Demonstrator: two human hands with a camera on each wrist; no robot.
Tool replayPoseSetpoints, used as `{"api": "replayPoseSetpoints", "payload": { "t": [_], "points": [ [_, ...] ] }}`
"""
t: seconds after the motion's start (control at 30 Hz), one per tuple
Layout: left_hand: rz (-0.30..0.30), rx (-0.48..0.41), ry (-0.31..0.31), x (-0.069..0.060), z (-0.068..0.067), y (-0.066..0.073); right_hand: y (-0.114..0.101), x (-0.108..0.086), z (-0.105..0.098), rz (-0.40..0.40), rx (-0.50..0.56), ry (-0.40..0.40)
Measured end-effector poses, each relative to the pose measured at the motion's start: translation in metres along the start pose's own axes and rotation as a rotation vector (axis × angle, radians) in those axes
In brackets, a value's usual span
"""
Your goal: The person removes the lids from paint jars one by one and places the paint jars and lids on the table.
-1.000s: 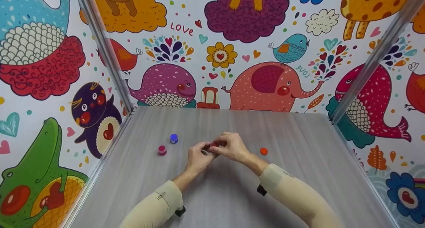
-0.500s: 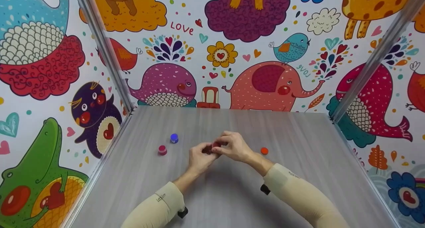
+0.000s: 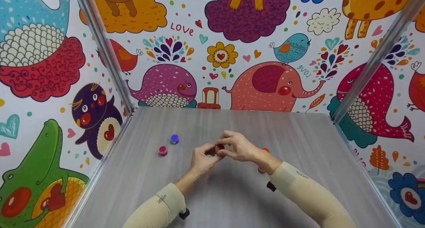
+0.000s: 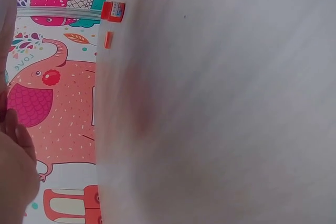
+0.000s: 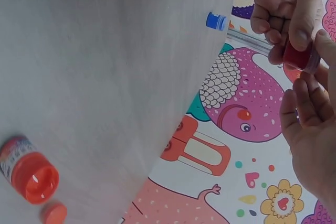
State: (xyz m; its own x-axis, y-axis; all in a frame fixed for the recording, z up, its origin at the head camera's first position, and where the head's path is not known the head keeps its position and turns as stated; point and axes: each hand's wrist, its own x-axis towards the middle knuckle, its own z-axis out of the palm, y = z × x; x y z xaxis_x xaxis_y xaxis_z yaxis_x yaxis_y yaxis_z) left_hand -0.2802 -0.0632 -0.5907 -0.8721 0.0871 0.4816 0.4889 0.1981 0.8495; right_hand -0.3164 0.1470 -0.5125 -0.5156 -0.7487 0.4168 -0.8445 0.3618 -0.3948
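Observation:
A small red paint jar [image 5: 297, 55] is held up above the table between both hands. In the right wrist view my left hand [image 5: 286, 6] grips its red part, thumb along the side. The thumb and fingertips of my right hand [image 5: 315, 135] pinch the paler rim end, the fingers bent round it. From the head view the jar shows as a dark red disc between my left hand [image 3: 203, 161] and right hand [image 3: 240, 147]. Whether a lid sits on it I cannot tell. Only part of my left hand [image 4: 18, 166] shows in the left wrist view.
On the grey table [image 3: 139, 188] stand a blue paint jar [image 3: 174, 139] and a pink one [image 3: 162, 151] at left. Under my right wrist are an uncapped orange jar [image 5: 31, 174] and its orange lid [image 5: 55, 213]. Patterned walls [image 3: 219, 22] enclose the table.
Both hands have shifted slightly right with the red jar, whose round end now faces the camera more. My right forearm now partly covers the orange lid, and the orange jar peeks out beside it.

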Motion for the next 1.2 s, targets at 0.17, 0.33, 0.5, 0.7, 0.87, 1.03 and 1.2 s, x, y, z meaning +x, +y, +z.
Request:
{"api": "replayPoseSetpoints", "payload": {
  "t": [0.17,0.33,0.5,0.7,0.87,1.03,1.2],
  "points": [
    [0.045,-0.033,-0.027,-0.001,0.003,-0.003,0.000,-0.005,-0.003,-0.039,-0.005,-0.027],
    [0.033,-0.039,-0.043,-0.001,0.006,-0.002,0.000,-0.008,-0.004,-0.073,0.023,-0.010],
    [-0.006,-0.023,-0.042,-0.001,0.008,0.000,0.002,-0.011,-0.002,0.011,0.066,0.026],
    [-0.058,-0.030,-0.009,-0.002,0.008,0.004,0.003,-0.018,0.002,0.171,0.102,0.140],
    [-0.068,-0.008,-0.006,-0.004,0.008,0.007,-0.001,-0.022,0.005,0.217,0.089,0.211],
    [-0.027,0.004,-0.001,-0.005,0.011,0.006,-0.006,-0.023,0.009,0.244,0.083,0.250],
    [0.022,0.019,0.032,-0.007,0.013,0.006,-0.009,-0.022,0.011,0.254,0.092,0.268]
  ]
}}
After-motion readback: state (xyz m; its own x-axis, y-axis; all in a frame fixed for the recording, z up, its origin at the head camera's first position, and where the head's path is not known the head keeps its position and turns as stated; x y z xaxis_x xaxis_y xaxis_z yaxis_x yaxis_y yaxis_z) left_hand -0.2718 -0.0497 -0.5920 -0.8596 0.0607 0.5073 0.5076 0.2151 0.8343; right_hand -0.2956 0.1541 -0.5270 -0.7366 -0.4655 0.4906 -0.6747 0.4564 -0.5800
